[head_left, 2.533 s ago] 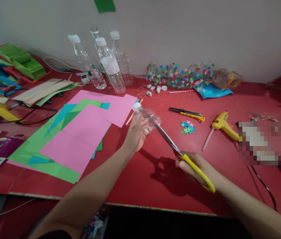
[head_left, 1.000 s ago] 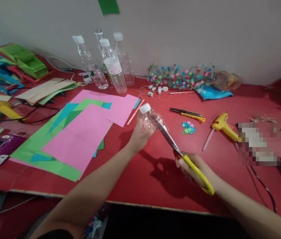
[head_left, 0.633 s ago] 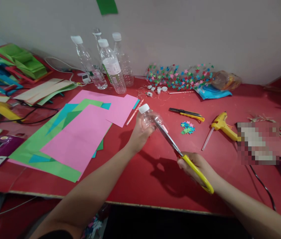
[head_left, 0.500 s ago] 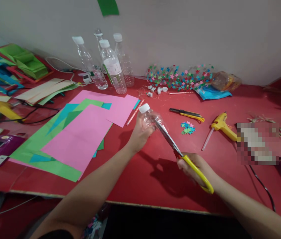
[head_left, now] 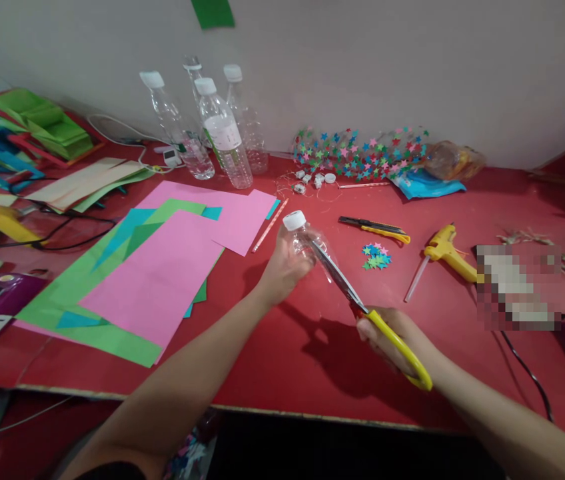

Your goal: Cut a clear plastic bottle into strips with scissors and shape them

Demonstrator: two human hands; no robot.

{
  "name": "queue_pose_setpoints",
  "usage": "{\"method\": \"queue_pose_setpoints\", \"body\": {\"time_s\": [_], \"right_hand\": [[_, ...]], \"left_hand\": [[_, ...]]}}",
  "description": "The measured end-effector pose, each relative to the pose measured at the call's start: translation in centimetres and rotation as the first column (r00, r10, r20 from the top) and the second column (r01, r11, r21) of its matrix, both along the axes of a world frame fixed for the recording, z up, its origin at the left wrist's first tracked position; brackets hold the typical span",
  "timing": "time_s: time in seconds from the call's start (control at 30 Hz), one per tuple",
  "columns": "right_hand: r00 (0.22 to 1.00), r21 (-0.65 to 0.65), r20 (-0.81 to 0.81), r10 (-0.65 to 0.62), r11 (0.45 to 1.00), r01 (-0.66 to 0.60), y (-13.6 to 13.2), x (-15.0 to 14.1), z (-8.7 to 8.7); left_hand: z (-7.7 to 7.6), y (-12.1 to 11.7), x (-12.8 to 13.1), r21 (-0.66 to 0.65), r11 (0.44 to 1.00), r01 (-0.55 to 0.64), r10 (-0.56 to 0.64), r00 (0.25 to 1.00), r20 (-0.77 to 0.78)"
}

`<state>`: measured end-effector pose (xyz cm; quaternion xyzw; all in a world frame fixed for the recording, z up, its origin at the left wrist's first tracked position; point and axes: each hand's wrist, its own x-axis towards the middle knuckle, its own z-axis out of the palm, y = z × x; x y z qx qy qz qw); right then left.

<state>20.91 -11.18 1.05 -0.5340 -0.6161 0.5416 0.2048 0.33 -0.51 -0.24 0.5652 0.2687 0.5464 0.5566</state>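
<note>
Holds a cut clear bottle (head_left: 303,239) in the left hand (head_left: 287,267), raised over the middle of the red table (head_left: 262,387), with the white cap (head_left: 294,221) to the upper left. Grasps it with the left fingers curled around the wall; cannot tell the spread of the hidden ones. Grips scissors (head_left: 377,322) in the right hand (head_left: 405,330), with the fingers folded about the yellow handles; cannot tell their exact place in the loops. Points the blades (head_left: 345,283) up and left, over the bottle's right side; cannot tell their gap there.

Reaches with both forearms across the front edge (head_left: 312,419), with both hands well inside it. Has open tabletop under the scissors, between left forearm and right hand, crossed by a shadow (head_left: 347,360). Has less room leftward, near a straw (head_left: 270,225) and paper sheets (head_left: 157,267). Has more to the right, up to stars (head_left: 376,257), a cutter (head_left: 375,229) and, farther off, a glue gun (head_left: 452,253).

Cannot read the label (head_left: 226,135) on one of four standing bottles (head_left: 236,170) near the wall (head_left: 362,67): too small. Cannot make out wording on the blue packet (head_left: 427,185) beside the star-covered bottle (head_left: 357,153) either.
</note>
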Motion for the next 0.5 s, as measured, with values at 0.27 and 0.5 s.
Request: {"method": "queue_pose_setpoints", "body": {"time_s": [0.27,0.5], "right_hand": [[0.998,-0.064,-0.056,-0.024,0.998,0.020,0.03,0.33,-0.13],[1.000,-0.036,0.000,-0.003,0.999,0.003,-0.02,0.16,0.57]], "left_hand": [[-0.37,-0.38,0.25,-0.047,0.995,0.083,-0.082,0.996,0.024],[-0.53,-0.40,0.23,-0.039,0.998,0.057,-0.058,0.998,-0.014]]}}
